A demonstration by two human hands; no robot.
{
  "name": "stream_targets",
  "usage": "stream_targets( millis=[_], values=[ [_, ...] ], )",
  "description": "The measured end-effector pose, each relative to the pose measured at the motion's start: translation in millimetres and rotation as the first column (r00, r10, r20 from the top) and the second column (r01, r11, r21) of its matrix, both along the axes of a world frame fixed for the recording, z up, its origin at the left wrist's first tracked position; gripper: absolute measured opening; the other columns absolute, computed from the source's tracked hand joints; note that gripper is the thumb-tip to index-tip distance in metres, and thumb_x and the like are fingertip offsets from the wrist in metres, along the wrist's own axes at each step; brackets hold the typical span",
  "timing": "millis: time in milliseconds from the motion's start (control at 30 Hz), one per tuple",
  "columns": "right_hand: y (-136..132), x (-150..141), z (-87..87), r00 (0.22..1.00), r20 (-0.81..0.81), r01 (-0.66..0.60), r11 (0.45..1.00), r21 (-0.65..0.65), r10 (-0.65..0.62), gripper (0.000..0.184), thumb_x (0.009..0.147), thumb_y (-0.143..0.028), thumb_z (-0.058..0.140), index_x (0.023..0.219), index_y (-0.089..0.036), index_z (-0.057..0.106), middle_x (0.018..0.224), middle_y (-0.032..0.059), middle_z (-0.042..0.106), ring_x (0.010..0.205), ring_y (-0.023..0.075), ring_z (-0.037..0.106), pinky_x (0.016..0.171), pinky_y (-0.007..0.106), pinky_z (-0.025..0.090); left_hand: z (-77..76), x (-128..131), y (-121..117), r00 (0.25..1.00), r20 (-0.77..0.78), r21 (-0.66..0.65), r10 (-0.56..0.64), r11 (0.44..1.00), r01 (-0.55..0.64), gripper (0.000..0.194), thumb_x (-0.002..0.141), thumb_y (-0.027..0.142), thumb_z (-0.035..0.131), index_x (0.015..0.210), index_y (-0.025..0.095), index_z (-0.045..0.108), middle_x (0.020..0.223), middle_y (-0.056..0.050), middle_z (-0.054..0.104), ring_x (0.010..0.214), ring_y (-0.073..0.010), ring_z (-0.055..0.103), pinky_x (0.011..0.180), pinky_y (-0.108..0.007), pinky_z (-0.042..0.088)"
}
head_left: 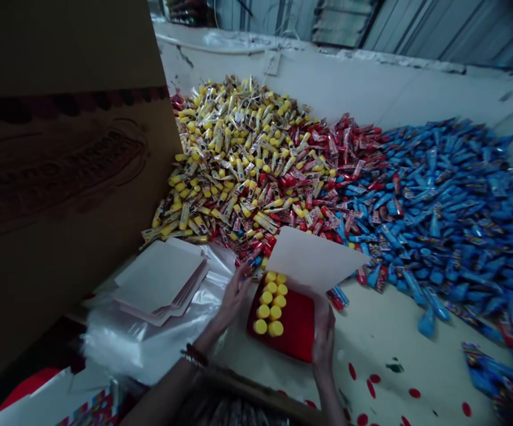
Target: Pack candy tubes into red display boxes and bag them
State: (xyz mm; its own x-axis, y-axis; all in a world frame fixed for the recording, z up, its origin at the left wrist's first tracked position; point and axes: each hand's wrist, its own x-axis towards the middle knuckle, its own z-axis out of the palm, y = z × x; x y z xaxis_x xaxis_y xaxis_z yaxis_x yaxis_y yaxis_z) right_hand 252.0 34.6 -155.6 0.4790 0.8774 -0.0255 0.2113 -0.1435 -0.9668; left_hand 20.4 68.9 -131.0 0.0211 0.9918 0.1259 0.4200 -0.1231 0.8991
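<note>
Left hand (232,299): fingers spread, tips at the upper-left edge of a red plastic tray (294,325); contact with the tray cannot be confirmed. Right hand (323,334): fingers together against the tray's right edge; pinch or plain contact cannot be told. Tray lies flat on the white table (398,349), between both hands. On it are yellow-capped tubes (269,302) in two close columns, upright or lying not determinable. White card (313,260) rises tilted from the tray's far edge, overlapping its upper part and screening the far side.

Surroundings: stack of white cards (161,281) on clear plastic sheeting (149,334), just left of the left hand. Large cardboard box (65,195) stands further left, blocking that side of the view. Beyond the tray, a heap of yellow candy sticks (234,154), red packets (336,160) and blue packets (451,201) abuts the card. Red discs (370,388) lie scattered near the table's front edge. Beaded bracelet (194,355) on left wrist.
</note>
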Motion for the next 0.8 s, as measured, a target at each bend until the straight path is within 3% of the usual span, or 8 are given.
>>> stream_targets(
  millis=[100,300,367,467,567,667,733,800],
  values=[
    [4.2,14.6,2.6,0.993,-0.116,0.011,0.997,-0.078,-0.02,0.081,0.083,-0.072,0.027,0.129,-0.01,0.052,0.131,0.0173,0.056,0.123,0.0291,0.05,0.101,0.044,0.042,6.4,-30.3,40.0,0.91,-0.405,0.062,-0.095,0.99,0.13,0.049,0.084,0.006,0.043,0.13,0.022,0.049,0.135,-0.011,0.053,0.131,-0.0261,0.042,0.113,-0.057,0.018],
    [53.4,73.4,32.9,0.995,-0.062,0.072,0.997,-0.018,-0.073,0.051,0.071,-0.064,0.056,0.08,-0.015,0.068,0.071,0.0102,0.071,0.071,0.0262,0.068,0.073,0.041,0.054,16.7,-58.4,57.6,0.773,-0.582,0.096,-0.252,0.923,0.373,0.032,0.084,0.005,0.043,0.106,0.022,0.059,0.11,-0.005,0.066,0.11,-0.0185,0.058,0.113,-0.049,0.021],
    [88.7,83.3,53.9,0.998,0.058,-0.035,0.997,0.065,0.031,0.043,0.065,-0.058,0.065,0.079,-0.017,0.069,0.072,0.0093,0.07,0.07,0.025,0.066,0.07,0.039,0.054,26.9,-66.7,52.9,0.862,-0.489,0.189,-0.132,0.949,0.252,0.029,0.088,0.015,0.044,0.116,0.02,0.052,0.109,-0.007,0.065,0.106,-0.0192,0.059,0.108,-0.045,0.032],
    [152.9,72.8,84.8,0.921,0.164,-0.365,0.93,0.049,0.353,0.04,0.066,-0.053,0.066,0.086,-0.019,0.071,0.081,0.0094,0.071,0.075,0.0238,0.066,0.069,0.036,0.054,45.8,-88.8,60.7,0.958,-0.186,0.101,0.218,0.974,-0.202,0.039,0.09,0.033,0.042,0.126,0.018,0.041,0.098,-0.006,0.064,0.086,-0.0173,0.062,0.082,-0.032,0.049],
    [215.5,32.6,101.9,0.696,0.203,-0.693,0.718,-0.061,0.689,0.04,0.071,-0.05,0.065,0.092,-0.017,0.07,0.093,0.0099,0.071,0.083,0.0229,0.066,0.075,0.036,0.053,54.5,-116.9,92.9,0.886,-0.285,-0.229,0.367,0.871,-0.434,0.035,0.09,0.042,0.034,0.106,0.016,0.051,0.072,-0.001,0.06,0.062,-0.0154,0.058,0.057,-0.025,0.045],
    [257.5,-21.9,100.2,0.225,0.307,-0.928,0.299,-0.223,0.925,0.032,0.08,-0.039,0.06,0.1,-0.016,0.069,0.098,0.009,0.07,0.091,0.0211,0.064,0.083,0.037,0.05,46.0,-131.8,133.8,0.839,-0.452,-0.348,0.303,0.806,-0.479,0.04,0.085,0.051,0.041,0.079,0.015,0.056,0.065,-0.005,0.06,0.065,-0.0194,0.059,0.056,-0.026,0.042],
    [269.9,-55.0,90.3,-0.119,0.425,-0.942,0.034,-0.334,0.897,0.034,0.08,-0.032,0.064,0.11,-0.016,0.066,0.107,0.0099,0.067,0.099,0.0216,0.061,0.088,0.037,0.047,34.6,-128.2,156.5,0.818,-0.512,-0.363,0.262,0.797,-0.483,0.036,0.076,0.051,0.056,0.073,0.015,0.056,0.072,-0.009,0.064,0.076,-0.0242,0.062,0.063,-0.028,0.044],
    [272.5,-78.9,76.4,-0.345,0.547,-0.884,-0.068,-0.462,0.763,0.045,0.076,-0.028,0.071,0.118,-0.016,0.062,0.112,0.0129,0.063,0.103,0.0248,0.058,0.089,0.039,0.046,22.9,-117.3,171.9,0.797,-0.564,-0.376,0.217,0.791,-0.482,0.031,0.067,0.042,0.069,0.078,0.015,0.058,0.082,-0.013,0.067,0.088,-0.0291,0.063,0.071,-0.031,0.045]
  ],
)
